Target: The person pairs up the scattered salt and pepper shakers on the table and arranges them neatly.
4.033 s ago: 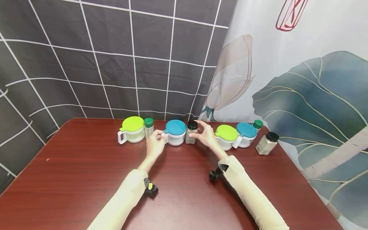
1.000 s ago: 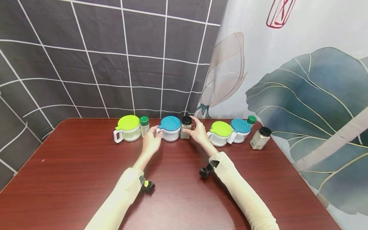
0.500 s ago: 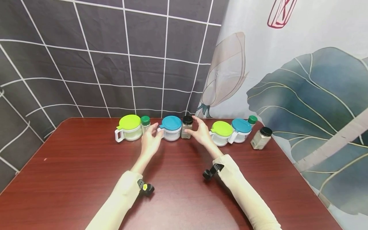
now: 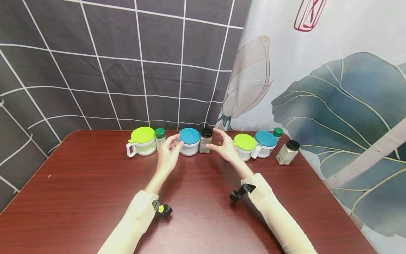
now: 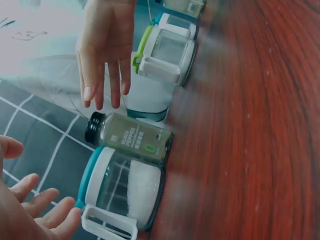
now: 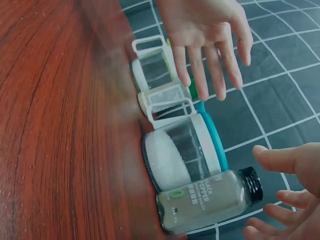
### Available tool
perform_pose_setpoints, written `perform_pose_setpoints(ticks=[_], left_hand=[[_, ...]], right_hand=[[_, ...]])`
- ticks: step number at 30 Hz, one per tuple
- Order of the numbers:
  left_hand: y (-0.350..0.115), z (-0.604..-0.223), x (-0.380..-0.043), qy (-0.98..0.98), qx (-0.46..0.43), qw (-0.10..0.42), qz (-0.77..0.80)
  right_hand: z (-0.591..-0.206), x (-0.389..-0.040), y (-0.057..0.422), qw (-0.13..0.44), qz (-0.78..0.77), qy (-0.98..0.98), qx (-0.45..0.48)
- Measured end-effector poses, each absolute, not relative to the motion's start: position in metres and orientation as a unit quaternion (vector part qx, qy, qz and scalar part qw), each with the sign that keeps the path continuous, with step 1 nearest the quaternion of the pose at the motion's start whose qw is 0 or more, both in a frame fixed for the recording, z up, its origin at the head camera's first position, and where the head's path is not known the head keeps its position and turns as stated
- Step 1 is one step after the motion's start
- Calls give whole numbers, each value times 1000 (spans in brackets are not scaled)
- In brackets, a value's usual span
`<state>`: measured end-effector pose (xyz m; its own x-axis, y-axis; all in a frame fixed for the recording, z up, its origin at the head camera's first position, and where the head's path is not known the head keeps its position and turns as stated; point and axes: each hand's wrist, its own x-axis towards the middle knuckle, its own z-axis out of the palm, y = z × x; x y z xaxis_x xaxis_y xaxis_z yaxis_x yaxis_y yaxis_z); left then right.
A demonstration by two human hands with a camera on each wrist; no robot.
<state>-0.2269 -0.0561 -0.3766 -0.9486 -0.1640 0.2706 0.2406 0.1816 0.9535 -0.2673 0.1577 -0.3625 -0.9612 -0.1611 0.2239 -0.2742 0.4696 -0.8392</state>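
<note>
A blue-lidded seasoning jar (image 4: 189,141) with a side handle stands upright at the back of the table, white grains inside it in the wrist views. Against its right side is a black-capped pepper jar (image 4: 205,141), labelled "BLACK PEPPER" in both wrist views. My left hand (image 4: 167,155) is just left of the blue-lidded jar, fingers spread and relaxed, holding nothing; in the head view it covers the jar's handle (image 5: 107,223). To the right of the pepper jar, my right hand (image 4: 227,148) hovers with thumb and fingers parted, apart from the jar in the right wrist view (image 6: 210,200).
Left along the back edge stand a green-lidded jar (image 4: 143,141) and a green-capped shaker (image 4: 160,138). On the right are another green-lidded jar (image 4: 245,146), a blue-lidded jar (image 4: 265,144), a green-capped shaker (image 4: 277,132) and a black-capped jar (image 4: 287,153). Curtains hang behind.
My left hand has let go of the blue-lidded jar's handle and drawn slightly away. My right hand has moved off the pepper jar to the right. Both jars stay in place.
</note>
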Motion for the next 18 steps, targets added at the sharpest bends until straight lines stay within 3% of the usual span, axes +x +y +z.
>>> perform_pose_setpoints(ticks=[8, 18], left_hand=[[-43, -374, -223, -755, -37, 133, -642], [-28, -374, -219, -776, -49, 139, -613]], right_hand=[[-361, -260, 168, 56, 531, -832, 150], [-358, -251, 182, 67, 534, -826, 165]])
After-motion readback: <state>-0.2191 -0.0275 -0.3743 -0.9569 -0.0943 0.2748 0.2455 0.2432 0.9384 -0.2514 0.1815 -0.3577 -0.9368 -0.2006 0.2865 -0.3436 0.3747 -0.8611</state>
